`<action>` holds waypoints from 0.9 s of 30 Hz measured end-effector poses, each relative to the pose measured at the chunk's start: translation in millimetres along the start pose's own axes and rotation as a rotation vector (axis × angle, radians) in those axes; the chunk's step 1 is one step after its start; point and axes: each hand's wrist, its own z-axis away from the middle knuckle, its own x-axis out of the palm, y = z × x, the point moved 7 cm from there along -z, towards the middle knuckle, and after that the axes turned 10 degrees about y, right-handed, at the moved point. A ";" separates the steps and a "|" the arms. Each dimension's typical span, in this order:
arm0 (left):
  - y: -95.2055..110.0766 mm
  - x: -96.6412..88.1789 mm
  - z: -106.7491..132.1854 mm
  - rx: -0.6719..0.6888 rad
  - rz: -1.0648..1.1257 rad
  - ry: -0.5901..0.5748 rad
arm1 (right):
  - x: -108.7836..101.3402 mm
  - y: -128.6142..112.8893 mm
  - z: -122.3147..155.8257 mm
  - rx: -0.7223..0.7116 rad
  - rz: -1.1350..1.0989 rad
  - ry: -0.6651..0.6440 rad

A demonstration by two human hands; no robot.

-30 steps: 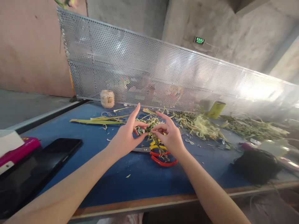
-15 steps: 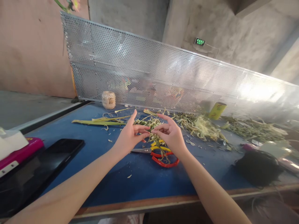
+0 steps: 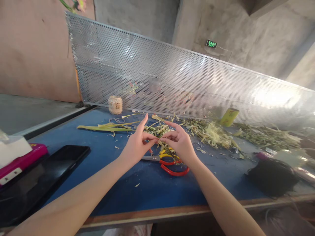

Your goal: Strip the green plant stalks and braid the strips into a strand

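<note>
My left hand (image 3: 137, 144) and my right hand (image 3: 180, 142) meet fingertip to fingertip above the blue tabletop (image 3: 147, 193). Each pinches with thumb and forefinger, the left thumb raised. What lies between the fingertips is too small to make out. Just behind them is a heap of green and pale plant scraps (image 3: 157, 130). Below the hands lie red-handled scissors (image 3: 176, 172), blades pointing left, partly covered by my left hand. Yellow handles (image 3: 165, 154) show beside them. Long green stalks (image 3: 104, 128) rest to the left of the hands.
A twine roll (image 3: 115, 105) stands before a perforated metal screen (image 3: 147, 65). At left lie a black phone (image 3: 66, 160) and a magenta box (image 3: 36, 154). Right are shredded leaves (image 3: 214, 134), a yellow-green object (image 3: 229, 117) and a dark bundle (image 3: 272, 177).
The fingertips of both hands have come closer together. The left forefinger and thumb have closed into a pinch. The plant strands that hung over the scissors' handles no longer show there.
</note>
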 end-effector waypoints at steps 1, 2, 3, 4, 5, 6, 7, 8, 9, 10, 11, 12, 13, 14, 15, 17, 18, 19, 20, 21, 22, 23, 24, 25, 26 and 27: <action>-2.8 0.1 -0.7 -0.035 0.035 0.003 | 0.1 0.4 -0.1 0.002 -0.001 -0.001; -6.0 0.2 -1.2 -0.077 0.076 0.008 | 0.2 0.8 -0.2 0.004 -0.002 -0.002; -9.5 1.0 -1.3 -0.128 0.115 0.005 | 0.2 1.2 -0.2 0.006 -0.002 -0.002; -13.2 2.4 -0.9 -0.189 0.151 -0.003 | 0.1 1.6 -0.3 0.009 -0.004 0.000; -17.0 4.4 0.2 -0.259 0.185 -0.015 | 0.1 1.9 -0.3 0.011 -0.007 0.001; -20.5 7.0 2.1 -0.335 0.218 -0.030 | 0.0 2.3 -0.3 0.012 -0.012 0.001; -23.3 9.9 4.6 -0.410 0.249 -0.047 | 0.0 2.7 -0.4 0.015 -0.016 0.001; -25.3 13.0 7.4 -0.479 0.279 -0.065 | 0.1 3.2 -0.4 0.017 -0.019 -0.002; -26.3 15.6 10.1 -0.533 0.306 -0.077 | 0.1 3.5 -0.5 0.020 -0.021 -0.003; -26.4 17.6 12.2 -0.569 0.325 -0.082 | 0.2 3.8 -0.7 0.021 -0.020 -0.005; -25.9 19.2 13.7 -0.585 0.331 -0.091 | 0.1 4.1 -0.8 0.023 -0.018 -0.004; -25.2 20.4 14.7 -0.588 0.329 -0.099 | -0.1 4.2 -0.9 0.024 -0.015 -0.002; -24.6 20.9 15.2 -0.582 0.320 -0.104 | 0.0 4.1 -1.0 0.024 -0.014 0.000; -24.2 20.9 15.2 -0.570 0.304 -0.105 | 0.3 3.9 -1.0 0.023 -0.014 -0.001; -24.0 20.5 14.8 -0.551 0.286 -0.103 | 0.9 3.8 -0.8 0.021 -0.014 -0.005; -23.6 19.3 13.2 -0.505 0.254 -0.099 | 2.8 3.8 -0.1 0.018 -0.009 -0.019; -23.3 19.2 12.4 -0.479 0.241 -0.102 | 3.6 4.1 0.3 0.016 -0.005 -0.025; -22.8 19.3 11.7 -0.452 0.230 -0.111 | 4.3 4.6 0.5 0.013 -0.003 -0.030; -22.1 19.7 11.1 -0.425 0.218 -0.124 | 4.7 5.2 0.5 0.011 -0.001 -0.032; -21.4 19.9 10.6 -0.398 0.203 -0.133 | 4.8 5.9 0.4 0.009 -0.001 -0.032; -20.4 19.7 10.0 -0.369 0.185 -0.139 | 4.7 6.7 0.0 0.010 -0.002 -0.032; -19.3 18.9 9.2 -0.338 0.163 -0.138 | 4.3 7.5 -0.5 0.015 -0.002 -0.032; -18.0 17.7 8.3 -0.307 0.139 -0.133 | 3.9 8.5 -1.1 0.025 -0.002 -0.033; -16.7 16.3 7.3 -0.275 0.114 -0.125 | 3.4 9.5 -1.8 0.040 -0.005 -0.037; -15.7 14.7 6.3 -0.249 0.089 -0.118 | 3.2 10.5 -2.3 0.059 -0.010 -0.047; -15.3 12.9 5.3 -0.229 0.064 -0.107 | 3.9 11.6 -2.6 0.079 -0.015 -0.071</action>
